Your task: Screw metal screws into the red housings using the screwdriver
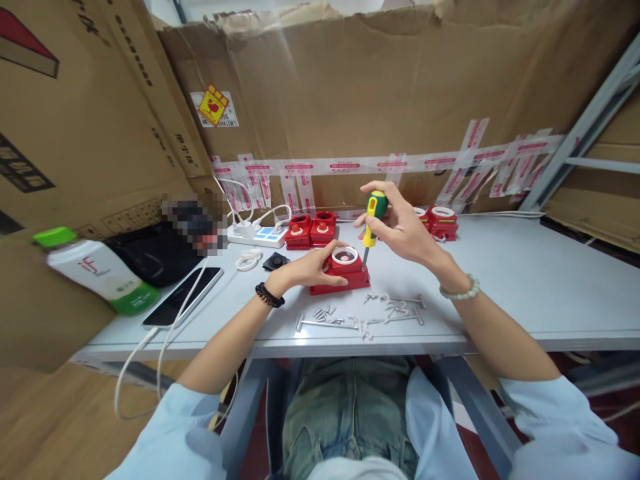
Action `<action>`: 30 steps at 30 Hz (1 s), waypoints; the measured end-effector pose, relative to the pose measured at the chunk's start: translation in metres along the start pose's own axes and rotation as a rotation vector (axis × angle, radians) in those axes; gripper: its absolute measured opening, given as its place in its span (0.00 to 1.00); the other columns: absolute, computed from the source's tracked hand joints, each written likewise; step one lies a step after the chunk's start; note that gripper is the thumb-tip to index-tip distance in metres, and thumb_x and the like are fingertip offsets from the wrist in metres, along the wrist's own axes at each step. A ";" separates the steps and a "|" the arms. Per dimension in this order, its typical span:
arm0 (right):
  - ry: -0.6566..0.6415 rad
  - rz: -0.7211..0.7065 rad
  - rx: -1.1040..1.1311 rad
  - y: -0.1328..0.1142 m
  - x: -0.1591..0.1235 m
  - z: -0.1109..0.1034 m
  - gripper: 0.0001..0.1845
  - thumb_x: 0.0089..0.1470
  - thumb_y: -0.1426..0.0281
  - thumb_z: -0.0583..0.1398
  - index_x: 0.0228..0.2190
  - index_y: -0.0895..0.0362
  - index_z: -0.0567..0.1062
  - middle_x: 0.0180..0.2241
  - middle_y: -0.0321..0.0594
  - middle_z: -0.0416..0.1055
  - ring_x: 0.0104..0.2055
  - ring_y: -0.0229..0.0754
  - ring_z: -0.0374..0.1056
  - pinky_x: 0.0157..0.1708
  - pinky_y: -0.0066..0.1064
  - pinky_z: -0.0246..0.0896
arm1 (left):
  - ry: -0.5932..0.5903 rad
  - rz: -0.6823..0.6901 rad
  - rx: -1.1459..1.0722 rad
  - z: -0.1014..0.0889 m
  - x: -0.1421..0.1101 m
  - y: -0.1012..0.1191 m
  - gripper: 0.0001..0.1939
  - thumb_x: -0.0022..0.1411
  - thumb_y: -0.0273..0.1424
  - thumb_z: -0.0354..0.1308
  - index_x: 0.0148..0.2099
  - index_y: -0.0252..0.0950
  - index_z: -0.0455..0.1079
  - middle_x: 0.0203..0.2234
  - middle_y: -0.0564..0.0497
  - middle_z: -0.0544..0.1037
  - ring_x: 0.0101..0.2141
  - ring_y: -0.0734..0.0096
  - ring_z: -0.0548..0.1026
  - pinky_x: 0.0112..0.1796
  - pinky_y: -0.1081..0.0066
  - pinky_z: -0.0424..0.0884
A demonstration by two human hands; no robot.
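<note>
A red square unit (pixel 344 272) with a white ring on top sits on the grey table (pixel 525 287) in front of me. My left hand (pixel 311 266) grips its left side, fingers curled round it. My right hand (pixel 400 223) is closed round the green and yellow handle of a screwdriver (pixel 373 217), held upright. The screwdriver's tip rests at the unit's right corner.
More red units (pixel 311 231) stand behind, others at the back right (pixel 442 221). Screws and long bolts (pixel 360 313) lie near the front edge. A phone (pixel 184 295), white power strip (pixel 256 233), bottle (pixel 97 268) and black bag (pixel 155 252) lie left. Cardboard walls surround the table.
</note>
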State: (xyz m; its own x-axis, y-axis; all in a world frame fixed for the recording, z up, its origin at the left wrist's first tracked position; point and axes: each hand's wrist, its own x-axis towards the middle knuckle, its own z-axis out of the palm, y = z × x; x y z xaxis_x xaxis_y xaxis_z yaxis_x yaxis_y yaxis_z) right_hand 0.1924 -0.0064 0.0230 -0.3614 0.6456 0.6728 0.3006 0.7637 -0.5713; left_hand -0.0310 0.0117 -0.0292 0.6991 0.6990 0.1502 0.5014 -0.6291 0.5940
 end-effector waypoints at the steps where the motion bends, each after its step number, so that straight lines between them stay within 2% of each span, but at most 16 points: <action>1: 0.039 0.007 -0.057 0.000 0.000 0.000 0.20 0.57 0.65 0.57 0.51 0.49 0.62 0.30 0.33 0.68 0.26 0.37 0.65 0.28 0.33 0.62 | -0.001 -0.009 -0.001 0.000 0.000 0.000 0.38 0.53 0.45 0.65 0.61 0.39 0.55 0.54 0.42 0.72 0.51 0.55 0.74 0.51 0.62 0.68; 4: 0.186 -0.006 -0.316 0.000 -0.001 0.004 0.19 0.55 0.63 0.60 0.48 0.51 0.67 0.24 0.30 0.62 0.21 0.35 0.57 0.26 0.31 0.57 | 0.000 -0.018 0.005 0.000 0.000 0.000 0.39 0.53 0.45 0.66 0.62 0.39 0.55 0.55 0.41 0.72 0.51 0.55 0.73 0.51 0.61 0.68; 6: 0.216 -0.031 -0.414 -0.002 -0.002 0.007 0.19 0.54 0.63 0.60 0.48 0.52 0.68 0.23 0.30 0.63 0.21 0.36 0.57 0.28 0.32 0.57 | -0.002 -0.021 0.009 0.000 0.000 -0.001 0.39 0.53 0.46 0.65 0.62 0.39 0.54 0.54 0.41 0.73 0.50 0.55 0.74 0.50 0.61 0.69; 9: 0.109 -0.053 -0.273 -0.005 -0.002 0.005 0.23 0.55 0.69 0.57 0.53 0.51 0.64 0.33 0.35 0.71 0.30 0.39 0.66 0.34 0.34 0.63 | -0.005 -0.010 0.007 0.001 0.001 -0.002 0.39 0.54 0.46 0.65 0.62 0.39 0.54 0.53 0.41 0.74 0.49 0.55 0.75 0.49 0.61 0.69; 12: -0.023 -0.052 -0.068 -0.005 -0.001 0.001 0.28 0.54 0.73 0.55 0.57 0.51 0.60 0.41 0.39 0.73 0.36 0.39 0.70 0.36 0.34 0.67 | -0.002 -0.001 0.013 0.001 0.001 -0.001 0.38 0.54 0.45 0.65 0.61 0.40 0.55 0.54 0.42 0.72 0.51 0.55 0.73 0.50 0.60 0.68; 14: -0.002 -0.052 -0.096 -0.004 -0.001 0.001 0.27 0.55 0.71 0.57 0.56 0.51 0.61 0.38 0.37 0.72 0.32 0.38 0.69 0.34 0.33 0.67 | 0.001 -0.008 0.018 0.000 0.000 0.000 0.38 0.54 0.45 0.65 0.61 0.40 0.55 0.55 0.42 0.72 0.51 0.55 0.73 0.50 0.60 0.68; 17: 0.131 -0.066 -0.328 -0.002 -0.003 0.006 0.24 0.55 0.66 0.61 0.53 0.52 0.65 0.30 0.33 0.70 0.25 0.36 0.64 0.31 0.32 0.63 | 0.004 -0.015 0.019 0.000 0.000 0.000 0.38 0.54 0.45 0.65 0.61 0.40 0.55 0.53 0.43 0.73 0.50 0.55 0.74 0.50 0.60 0.69; 20: 0.204 -0.085 -0.470 0.000 -0.005 0.010 0.23 0.54 0.63 0.62 0.51 0.52 0.66 0.28 0.33 0.70 0.26 0.38 0.64 0.32 0.34 0.63 | 0.008 -0.009 0.021 0.001 0.000 -0.001 0.38 0.54 0.46 0.65 0.61 0.40 0.55 0.53 0.43 0.73 0.48 0.56 0.75 0.49 0.60 0.69; 22: 0.151 -0.094 -0.360 0.000 -0.005 0.007 0.23 0.55 0.67 0.59 0.53 0.52 0.64 0.34 0.37 0.73 0.31 0.40 0.68 0.35 0.35 0.65 | 0.010 0.001 0.011 0.001 0.001 -0.001 0.37 0.54 0.45 0.65 0.60 0.40 0.55 0.53 0.43 0.73 0.49 0.56 0.75 0.50 0.60 0.69; 24: 0.034 -0.087 -0.156 -0.001 -0.005 0.002 0.25 0.55 0.72 0.55 0.55 0.51 0.61 0.42 0.40 0.73 0.38 0.41 0.71 0.38 0.36 0.67 | 0.008 0.010 -0.005 0.001 0.001 -0.002 0.37 0.54 0.45 0.65 0.61 0.41 0.55 0.53 0.43 0.73 0.50 0.57 0.74 0.50 0.60 0.69; 26: -0.050 -0.068 -0.021 -0.003 -0.004 -0.002 0.27 0.55 0.73 0.53 0.57 0.51 0.59 0.45 0.41 0.72 0.40 0.40 0.72 0.38 0.35 0.69 | 0.008 0.008 -0.010 0.001 0.001 -0.001 0.37 0.54 0.44 0.65 0.61 0.40 0.55 0.54 0.42 0.73 0.51 0.56 0.74 0.51 0.60 0.69; 28: -0.030 -0.054 -0.050 -0.004 -0.003 -0.001 0.27 0.56 0.71 0.56 0.57 0.51 0.61 0.41 0.39 0.73 0.35 0.39 0.72 0.36 0.34 0.69 | 0.008 -0.002 0.002 0.001 0.000 -0.001 0.38 0.54 0.45 0.65 0.61 0.40 0.55 0.53 0.42 0.73 0.50 0.56 0.74 0.50 0.61 0.69; 30: 0.081 -0.059 -0.198 -0.004 -0.004 0.004 0.25 0.54 0.68 0.60 0.54 0.52 0.64 0.36 0.36 0.72 0.30 0.38 0.69 0.33 0.34 0.67 | 0.007 -0.013 0.020 0.001 0.000 -0.001 0.38 0.53 0.45 0.65 0.62 0.40 0.55 0.52 0.43 0.74 0.48 0.56 0.75 0.48 0.61 0.69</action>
State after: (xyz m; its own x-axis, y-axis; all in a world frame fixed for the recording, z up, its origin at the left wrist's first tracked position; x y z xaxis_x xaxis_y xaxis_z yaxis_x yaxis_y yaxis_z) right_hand 0.1888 -0.0121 0.0210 -0.3144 0.5916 0.7424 0.4514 0.7812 -0.4313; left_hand -0.0307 0.0123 -0.0305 0.6893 0.7091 0.1482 0.5201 -0.6268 0.5801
